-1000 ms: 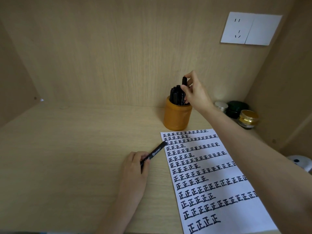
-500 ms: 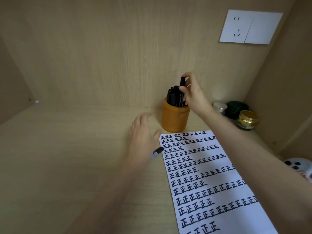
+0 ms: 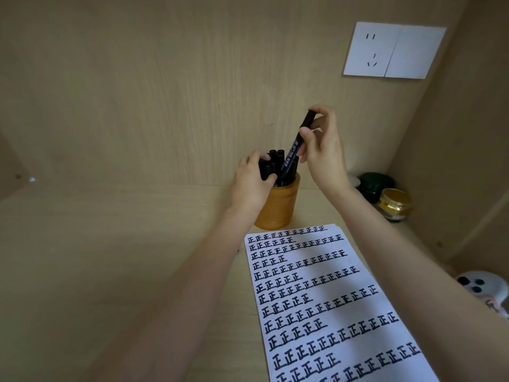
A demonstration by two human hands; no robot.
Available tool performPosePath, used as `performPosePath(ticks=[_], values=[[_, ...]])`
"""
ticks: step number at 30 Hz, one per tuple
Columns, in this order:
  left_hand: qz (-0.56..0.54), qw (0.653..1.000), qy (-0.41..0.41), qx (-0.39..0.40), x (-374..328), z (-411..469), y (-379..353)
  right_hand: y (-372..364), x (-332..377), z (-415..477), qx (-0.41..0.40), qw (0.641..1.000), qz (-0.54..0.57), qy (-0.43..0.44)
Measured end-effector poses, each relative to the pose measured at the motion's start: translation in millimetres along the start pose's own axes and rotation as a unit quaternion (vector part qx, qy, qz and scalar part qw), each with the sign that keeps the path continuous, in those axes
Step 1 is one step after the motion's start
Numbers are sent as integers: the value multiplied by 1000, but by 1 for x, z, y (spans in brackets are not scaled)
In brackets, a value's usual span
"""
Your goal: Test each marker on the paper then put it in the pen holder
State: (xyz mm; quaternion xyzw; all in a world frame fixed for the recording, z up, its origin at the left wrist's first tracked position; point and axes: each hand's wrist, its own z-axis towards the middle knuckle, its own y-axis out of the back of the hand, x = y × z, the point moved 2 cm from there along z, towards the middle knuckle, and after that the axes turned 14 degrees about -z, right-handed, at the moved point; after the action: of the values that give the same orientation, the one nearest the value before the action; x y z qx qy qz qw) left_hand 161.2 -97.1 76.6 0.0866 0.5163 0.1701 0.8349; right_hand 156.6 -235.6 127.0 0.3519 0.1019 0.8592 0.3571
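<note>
An orange wooden pen holder (image 3: 278, 209) stands at the back of the desk, packed with several black markers (image 3: 276, 155). My left hand (image 3: 252, 179) grips the left side of that bundle at the holder's rim. My right hand (image 3: 322, 150) pinches one black marker (image 3: 296, 143) that tilts up to the right, its lower end still among the others in the holder. In front of the holder lies the white paper (image 3: 334, 301), covered with rows of black test marks. My left forearm crosses the desk just left of the paper.
At the back right corner stand a dark green jar (image 3: 376, 183) and a gold-lidded jar (image 3: 395, 204). A white round object (image 3: 486, 286) sits at the right edge. A white wall socket (image 3: 394, 51) is on the wooden back wall. Wooden walls close in both sides.
My left hand let go of the marker on the desk and moved up to grip the bundle in the holder. My right hand raised one marker higher and tilted it.
</note>
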Motion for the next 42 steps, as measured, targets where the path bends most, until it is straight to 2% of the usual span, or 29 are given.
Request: performPosePath(ticks=[3,8,13,18,24,32,35,42], values=[[5,1000,-9,-10,0,3,-3,2,-3,0,-21,1000,10,5],[-75,997,-20,-5,4,8,-5,-2,-10,-12,24,999,-16,25],[-125,992,-32,-11,5,10,-5,-5,-17,-18,27,999,-7,17],[-69,997,-46,-1,6,7,-9,-20,-19,-23,119,992,-18,26],[-64,997,-47,12,8,0,-10,-21,-25,-27,81,995,-54,25],[-89,995,-37,-11,4,-2,-11,-18,-31,-25,132,990,-40,21],[-84,996,-40,0,4,-4,-12,-15,-33,-24,148,989,-23,15],[-49,998,-36,33,4,-5,-10,-22,-37,-33,197,978,-63,37]])
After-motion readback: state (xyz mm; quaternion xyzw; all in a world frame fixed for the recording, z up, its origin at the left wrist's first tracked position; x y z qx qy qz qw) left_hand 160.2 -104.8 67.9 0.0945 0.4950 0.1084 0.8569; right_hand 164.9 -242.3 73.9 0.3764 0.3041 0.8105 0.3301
